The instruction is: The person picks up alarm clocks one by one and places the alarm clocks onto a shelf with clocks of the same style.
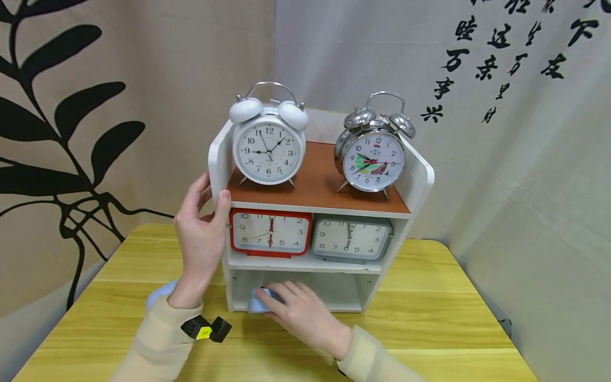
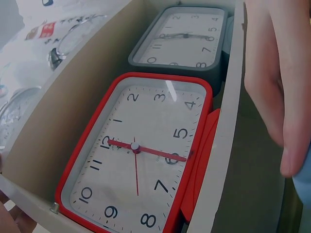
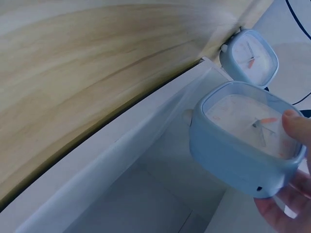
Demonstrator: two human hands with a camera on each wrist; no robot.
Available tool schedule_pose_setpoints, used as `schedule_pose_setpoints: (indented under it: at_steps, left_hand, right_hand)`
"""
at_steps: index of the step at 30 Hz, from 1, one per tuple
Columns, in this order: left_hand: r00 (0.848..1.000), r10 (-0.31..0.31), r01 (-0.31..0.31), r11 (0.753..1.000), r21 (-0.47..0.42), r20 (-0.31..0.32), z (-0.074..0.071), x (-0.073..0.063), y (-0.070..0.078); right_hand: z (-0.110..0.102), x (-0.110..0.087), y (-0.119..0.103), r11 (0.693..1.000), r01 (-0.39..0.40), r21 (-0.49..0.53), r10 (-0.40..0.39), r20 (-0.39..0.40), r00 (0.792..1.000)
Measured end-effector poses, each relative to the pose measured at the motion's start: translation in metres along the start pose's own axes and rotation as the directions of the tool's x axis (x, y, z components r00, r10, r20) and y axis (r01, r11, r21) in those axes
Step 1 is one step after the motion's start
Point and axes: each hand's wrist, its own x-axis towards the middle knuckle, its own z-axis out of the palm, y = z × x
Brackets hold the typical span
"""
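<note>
A small light blue alarm clock (image 3: 238, 145) is held in my right hand (image 1: 307, 313), thumb on its face and fingers behind. In the head view that clock is partly covered by the hand, at the left of the shelf's lowest compartment. My left hand (image 1: 202, 233) grips the left side panel of the white shelf (image 1: 220, 156), with its thumb at the front edge. On the middle level, a red-framed clock (image 1: 270, 233) stands beside a grey-green clock (image 1: 352, 239). A white twin-bell clock (image 1: 269, 148) and a silver twin-bell clock (image 1: 373, 159) stand on the brown top level.
A second light blue clock (image 3: 253, 57) stands on the table outside the shelf, largely behind my left wrist in the head view. The shelf stands on a yellow wood-grain table (image 1: 429, 329). Curtains (image 1: 525, 175) hang behind and to the sides.
</note>
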Motion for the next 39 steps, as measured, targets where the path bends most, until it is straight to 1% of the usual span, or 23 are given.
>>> schedule_pose_setpoints:
  at_steps: [9, 12, 22, 29, 39]
  left_hand:
    - [1.000, 0.002, -0.002, 1.000, 0.004, 0.003, 0.000, 0.000, 0.000]
    - [1.000, 0.000, 0.000, 1.000, 0.000, 0.000, 0.000, 0.000, 0.000]
    - [1.000, 0.001, -0.001, 1.000, -0.002, -0.002, 0.000, 0.000, 0.000]
    - [1.000, 0.007, -0.007, 1.000, -0.009, -0.008, 0.000, 0.000, -0.001]
    - [1.000, -0.001, 0.001, 1.000, -0.010, -0.005, 0.000, 0.000, -0.001]
  right_hand:
    - [0.008, 0.006, -0.001, 0.999, 0.000, -0.033, 0.002, 0.068, 0.998]
    - [0.010, 0.009, -0.001, 0.999, 0.002, -0.044, 0.002, 0.077, 0.997]
    - [0.018, 0.013, -0.001, 0.997, 0.024, -0.075, -0.017, 0.084, 0.996]
    - [0.023, 0.015, -0.002, 0.997, 0.012, -0.076, -0.005, 0.092, 0.996]
    - [0.025, 0.017, -0.004, 0.998, -0.014, -0.065, 0.019, 0.075, 0.997]
